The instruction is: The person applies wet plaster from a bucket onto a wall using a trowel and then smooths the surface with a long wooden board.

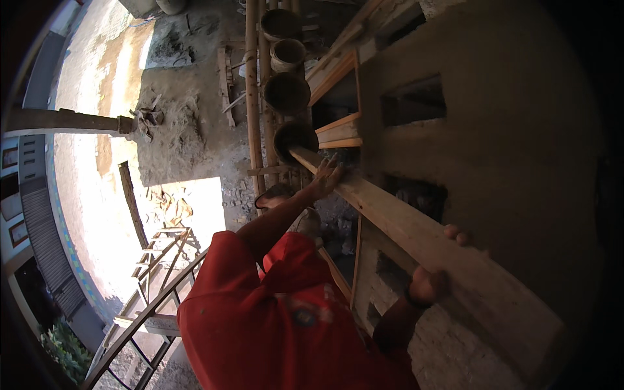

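A long wooden board (pixel 403 214) slants from the row of buckets down to the lower right, along the wall. My left hand (pixel 325 180) lies on the board near its far end, with the fingers stretched out. Further down, my right hand (pixel 430 284) grips the board, its fingertips showing over the opposite edge; a dark band circles that wrist. The board's narrow far end reaches over a dark round bucket (pixel 294 140).
More buckets (pixel 286 93) stand in line beside bamboo poles (pixel 253 84). At right is a rough wall (pixel 507 149) with rectangular openings. Wooden frames (pixel 338 133) lie along it. A metal scaffold frame (pixel 156 302) stands lower left. The ground below holds rubble and a loose plank (pixel 132 205).
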`<state>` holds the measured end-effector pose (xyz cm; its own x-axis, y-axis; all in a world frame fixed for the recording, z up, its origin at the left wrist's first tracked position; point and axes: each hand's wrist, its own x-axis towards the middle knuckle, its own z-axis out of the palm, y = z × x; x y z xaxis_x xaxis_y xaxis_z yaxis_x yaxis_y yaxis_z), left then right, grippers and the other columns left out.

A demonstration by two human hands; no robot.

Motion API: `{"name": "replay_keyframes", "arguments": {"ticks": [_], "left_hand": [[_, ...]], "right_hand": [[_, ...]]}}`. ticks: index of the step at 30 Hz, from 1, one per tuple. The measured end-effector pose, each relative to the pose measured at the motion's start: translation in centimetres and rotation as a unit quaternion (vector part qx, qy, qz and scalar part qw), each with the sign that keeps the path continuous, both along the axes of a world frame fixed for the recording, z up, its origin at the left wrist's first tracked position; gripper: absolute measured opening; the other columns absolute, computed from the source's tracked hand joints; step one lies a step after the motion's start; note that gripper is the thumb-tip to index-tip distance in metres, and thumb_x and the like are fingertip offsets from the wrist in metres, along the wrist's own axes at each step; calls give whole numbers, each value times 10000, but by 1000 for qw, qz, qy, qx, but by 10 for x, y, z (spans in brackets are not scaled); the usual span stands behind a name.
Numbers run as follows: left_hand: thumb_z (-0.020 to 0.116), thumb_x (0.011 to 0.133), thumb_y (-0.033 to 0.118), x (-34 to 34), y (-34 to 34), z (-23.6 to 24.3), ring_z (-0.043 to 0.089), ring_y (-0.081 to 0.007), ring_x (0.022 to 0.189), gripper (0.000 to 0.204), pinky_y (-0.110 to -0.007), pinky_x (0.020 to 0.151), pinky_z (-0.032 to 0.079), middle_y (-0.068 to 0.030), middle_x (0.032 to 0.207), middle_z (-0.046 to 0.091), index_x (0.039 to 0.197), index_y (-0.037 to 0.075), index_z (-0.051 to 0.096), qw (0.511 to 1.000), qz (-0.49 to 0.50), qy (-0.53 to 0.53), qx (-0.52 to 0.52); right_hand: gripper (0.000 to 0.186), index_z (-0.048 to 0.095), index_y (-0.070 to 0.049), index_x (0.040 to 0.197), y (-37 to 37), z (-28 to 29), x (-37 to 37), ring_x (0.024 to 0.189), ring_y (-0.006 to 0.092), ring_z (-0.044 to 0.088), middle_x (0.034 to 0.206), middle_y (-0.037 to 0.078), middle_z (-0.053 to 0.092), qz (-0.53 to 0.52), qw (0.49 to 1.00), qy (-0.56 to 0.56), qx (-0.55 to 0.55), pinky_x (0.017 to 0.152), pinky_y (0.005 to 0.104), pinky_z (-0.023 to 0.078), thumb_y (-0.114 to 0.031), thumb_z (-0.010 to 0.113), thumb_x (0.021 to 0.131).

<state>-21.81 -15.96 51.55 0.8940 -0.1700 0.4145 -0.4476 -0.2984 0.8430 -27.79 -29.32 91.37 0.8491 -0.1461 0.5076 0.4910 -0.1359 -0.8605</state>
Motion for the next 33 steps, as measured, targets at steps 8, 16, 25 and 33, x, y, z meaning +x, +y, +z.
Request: {"name": "replay_keyframes", "arguments": {"ticks": [8,16,25,33], "left_hand": [[481,889,460,10,-8,-50,532,-318,1078,506,-503,929,421,-131,1154,538,1223,80,474,482,118,735,-463],[389,956,445,-12,-49,13,517,-324,1092,501,-486,951,418,-141,1172,527,1269,56,438,501,-11,682,-533],[445,950,422,-11,-142,161,541,-268,1074,456,-426,949,436,-76,1195,550,1253,84,478,607,10,663,-437],[631,861,349,-49,-238,231,601,-276,948,459,-431,764,537,-114,1111,580,1191,68,481,699,-32,581,-416]], "right_hand": [[724,295,-22,1345,-64,122,-75,1029,266,433,1122,156,447,99,982,-101,128,937,445,319,-316,575,745],[761,208,-32,1370,-113,188,-213,999,261,477,1099,125,486,-136,973,-187,6,1025,465,269,-313,635,805],[548,316,19,1354,-180,137,-399,1225,321,396,1326,216,392,-692,669,-214,168,1016,439,366,-340,407,950],[460,469,26,1234,-286,5,-601,1110,247,515,1245,151,512,-640,675,-116,348,923,364,432,-318,506,931]]}}
